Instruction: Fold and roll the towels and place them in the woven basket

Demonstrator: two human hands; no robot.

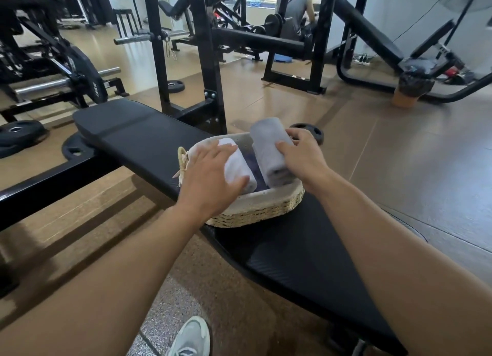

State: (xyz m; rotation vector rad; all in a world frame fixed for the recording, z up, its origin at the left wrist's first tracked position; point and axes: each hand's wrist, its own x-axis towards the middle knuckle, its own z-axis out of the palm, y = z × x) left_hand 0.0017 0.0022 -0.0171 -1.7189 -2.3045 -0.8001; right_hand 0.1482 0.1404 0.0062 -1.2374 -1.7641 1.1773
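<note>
Right hand grips a rolled grey towel, its far end propped on the rim of the woven basket and its near end down inside. Left hand, fingers straight, rests flat on a white rolled towel already lying in the basket; between the hands a darker cloth shows at the bottom. Basket sits on a black gym bench just under both hands. No loose towels are in view, so the job looks nearly done, with only the grey roll left to settle
</note>
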